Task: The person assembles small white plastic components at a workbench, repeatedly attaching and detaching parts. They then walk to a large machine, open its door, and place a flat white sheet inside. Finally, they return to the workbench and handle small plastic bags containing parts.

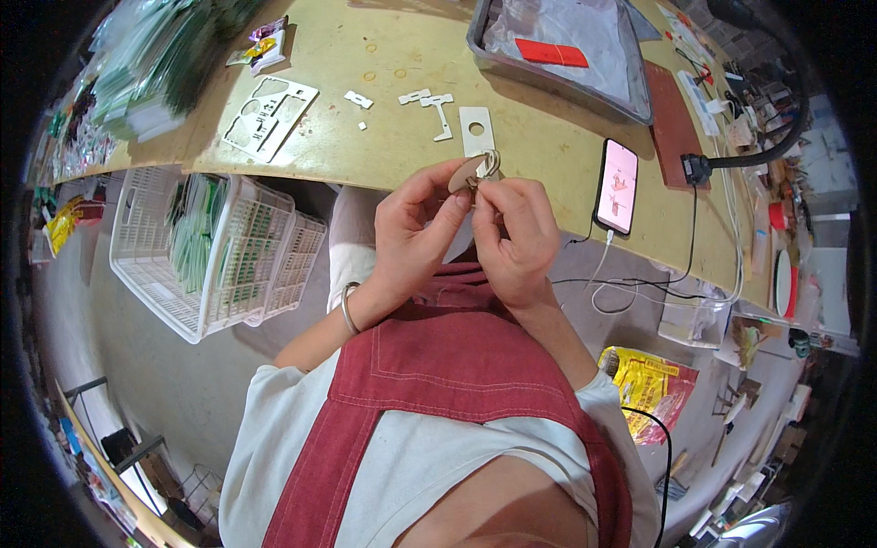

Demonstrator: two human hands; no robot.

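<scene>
Just past the table's near edge, my left hand [413, 219] grips a thin round disc [463, 173] between thumb and fingers. My right hand [519, 233] is closed in a pinch at the disc's right side, on a small piece mostly hidden by the fingertips. A pale curved part [493, 163] stands up where the hands meet. Right behind them lies a white rectangular plate [476, 128] with a round hole. Farther left are small white cut-out parts [442, 117] and a white punched sheet [271, 119] with openings.
A phone [618, 187] with a lit screen and cable lies right. A grey tray [473, 46] holding a red packet [552, 52] stands at the back. Plastic sleeves [151, 78] are stacked far left, near small wrapped packets [267, 46]. White baskets [219, 274] stand below the table's left edge.
</scene>
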